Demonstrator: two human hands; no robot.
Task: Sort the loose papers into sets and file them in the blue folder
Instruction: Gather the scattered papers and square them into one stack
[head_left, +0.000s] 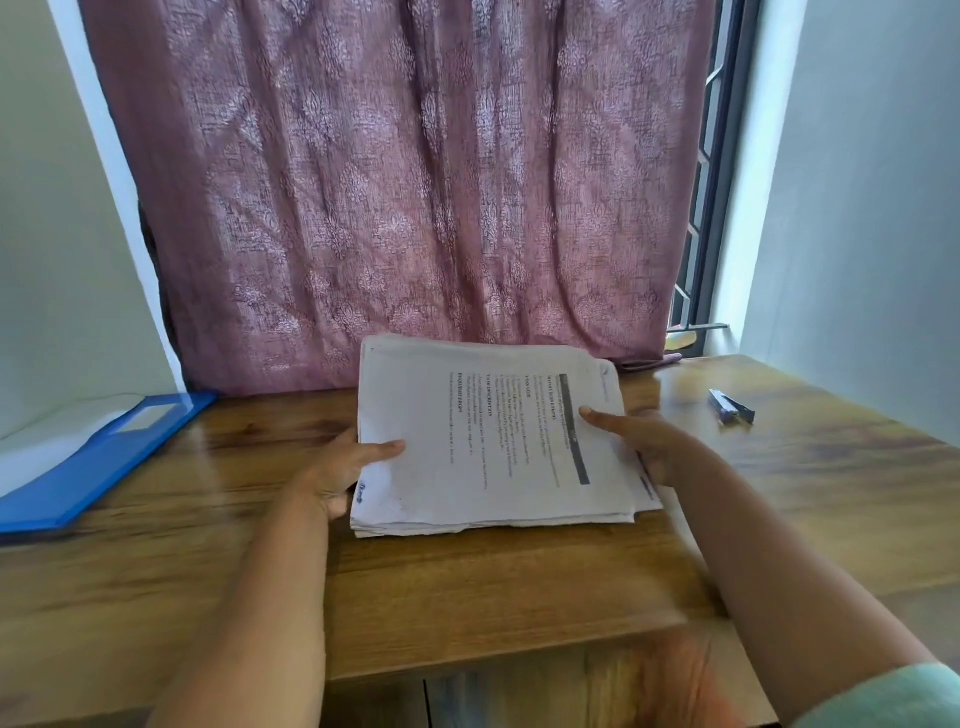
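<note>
At frame centre both hands grip a stack of printed papers (493, 436) over the wooden table (467, 587): left hand (345, 470) on its left edge, right hand (641, 441) on its right edge, thumbs on top. Farther back, an open blue folder (78, 457) lies at left, a small stapler (731, 407) at right, and a mauve curtain (395, 182) hangs behind.

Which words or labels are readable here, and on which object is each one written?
"TASK GOAL", less surely: a bold heading on the top sheet of the paper stack, printed sideways to the camera.
"REQUIRED PROPS", less surely: another heading, same sheet.
Body lines, dark header bar, corner marks on the stack: too blurred.
Blue folder: pale label, nothing readable.
Stapler: no readable text.
</note>
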